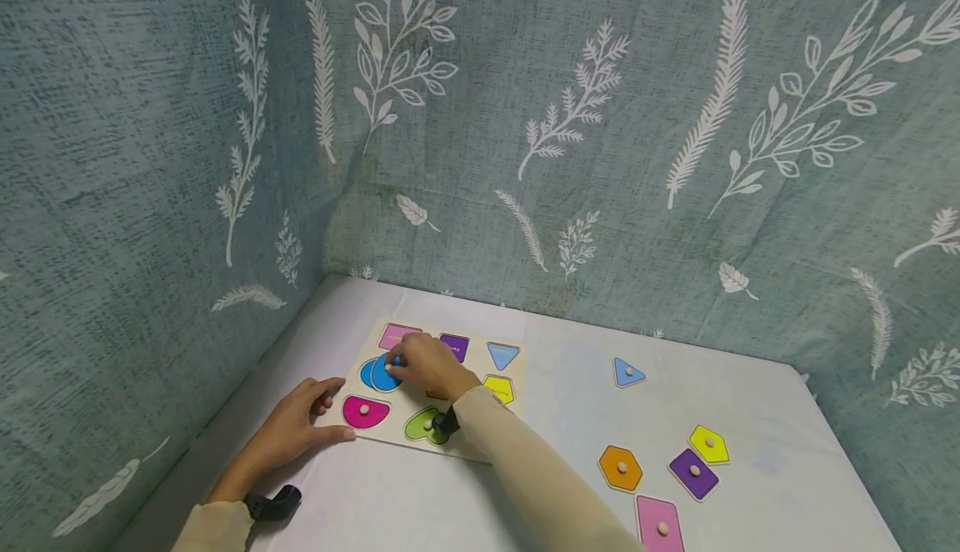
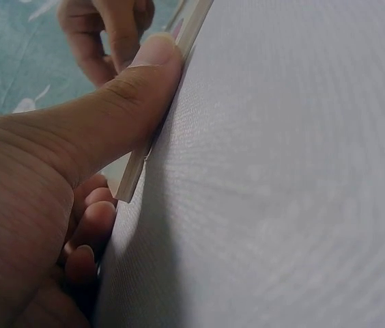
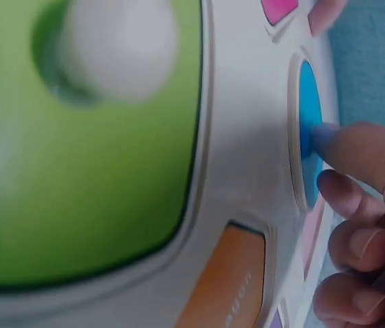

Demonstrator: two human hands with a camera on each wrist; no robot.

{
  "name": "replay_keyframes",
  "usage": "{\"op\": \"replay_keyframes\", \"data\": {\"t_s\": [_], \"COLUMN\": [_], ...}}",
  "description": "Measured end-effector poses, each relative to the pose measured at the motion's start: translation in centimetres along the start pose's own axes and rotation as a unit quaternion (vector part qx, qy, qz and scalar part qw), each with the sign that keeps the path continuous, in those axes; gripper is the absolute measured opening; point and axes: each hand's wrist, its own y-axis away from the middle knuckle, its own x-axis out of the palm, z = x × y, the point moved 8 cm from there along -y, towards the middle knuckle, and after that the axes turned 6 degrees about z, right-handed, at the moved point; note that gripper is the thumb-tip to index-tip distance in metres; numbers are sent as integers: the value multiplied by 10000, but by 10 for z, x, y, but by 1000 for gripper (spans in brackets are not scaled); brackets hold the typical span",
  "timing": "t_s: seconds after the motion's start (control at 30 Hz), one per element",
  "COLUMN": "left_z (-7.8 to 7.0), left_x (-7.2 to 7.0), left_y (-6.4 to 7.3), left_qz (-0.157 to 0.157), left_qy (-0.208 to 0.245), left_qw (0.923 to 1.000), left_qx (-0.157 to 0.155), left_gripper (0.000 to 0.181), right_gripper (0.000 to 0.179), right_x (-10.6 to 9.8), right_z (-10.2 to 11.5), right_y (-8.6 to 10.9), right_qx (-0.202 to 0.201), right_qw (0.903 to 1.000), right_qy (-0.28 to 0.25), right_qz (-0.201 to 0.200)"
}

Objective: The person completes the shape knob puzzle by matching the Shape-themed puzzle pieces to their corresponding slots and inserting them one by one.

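A wooden peg puzzle board [image 1: 390, 427] lies on the table. My left hand [image 1: 296, 420] grips its near left corner, thumb along the near edge and fingers curled at the left side, as the left wrist view also shows. My right hand [image 1: 433, 362] pinches the knob of a blue round puzzle piece [image 1: 384, 379]. That piece overlaps the blue recess [image 1: 366, 373], shifted to the right of it. A magenta half-round piece [image 1: 373, 412] and a green piece [image 3: 110, 191] lie in the board. The orange recess [image 3: 230, 280] shows bare, partly hidden in the head view.
To the right lie loose knobbed pieces: a light blue triangle [image 1: 624, 378], an orange hexagon [image 1: 611, 459], a yellow pentagon [image 1: 715, 454], a purple rectangle [image 1: 686, 480] and a pink rectangle [image 1: 655, 510]. Patterned cloth walls [image 1: 480, 160] stand behind and left.
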Motion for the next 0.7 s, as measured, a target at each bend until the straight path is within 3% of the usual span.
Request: {"op": "replay_keyframes", "data": {"t_s": [0.2, 0.43, 0.57, 0.7], "left_z": [-1, 0, 3, 4], "left_x": [-1, -1, 1, 1], "left_y": [0, 1, -1, -2], "left_qz": [8, -26, 19, 40], "left_qy": [-44, -18, -28, -47], "left_qw": [10000, 10000, 10000, 9999], "left_qx": [23, 61, -31, -86], "left_gripper": [88, 88, 90, 90], "right_gripper": [24, 23, 16, 15], "right_x": [-2, -2, -3, -6], "right_z": [5, 4, 3, 3], "right_y": [0, 0, 2, 1], "right_qx": [-427, -450, -496, -260], "right_qw": [9982, 9976, 9978, 9993], "right_qy": [408, 476, 448, 205], "right_qz": [121, 220, 41, -172]}}
